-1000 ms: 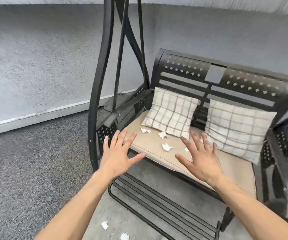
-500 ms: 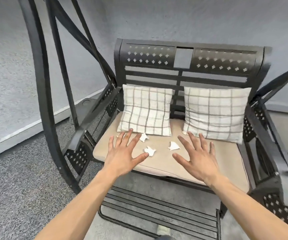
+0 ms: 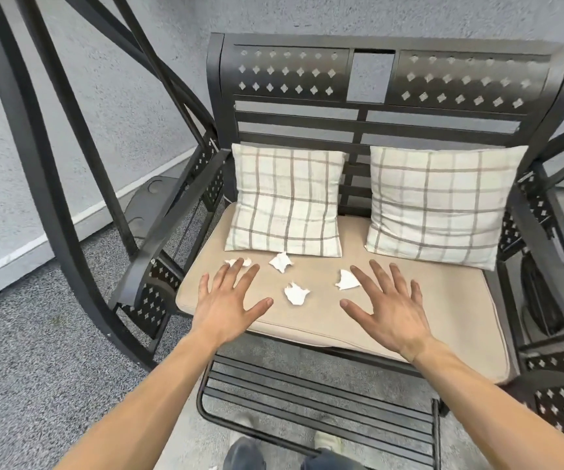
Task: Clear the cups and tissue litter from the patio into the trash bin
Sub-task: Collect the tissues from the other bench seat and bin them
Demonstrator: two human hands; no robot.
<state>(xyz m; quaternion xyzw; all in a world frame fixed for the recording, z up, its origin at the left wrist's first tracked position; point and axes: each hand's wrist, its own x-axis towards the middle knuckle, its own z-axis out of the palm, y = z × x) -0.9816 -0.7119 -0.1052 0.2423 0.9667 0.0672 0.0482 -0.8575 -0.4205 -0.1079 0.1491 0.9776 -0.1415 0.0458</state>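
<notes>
Both hands spread wide, holding nothing: left hand [image 3: 228, 301] and right hand [image 3: 387, 308] over the seat cushion [image 3: 443, 300]; four crumpled tissue scraps [image 3: 296, 293] lie between and just beyond them; likely featherlight, soft; pinch each at its bunched middle.

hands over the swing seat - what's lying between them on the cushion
In the head view, two crumpled tissues lie between the left hand and right hand: one near the middle, one beside the right fingers.
</notes>
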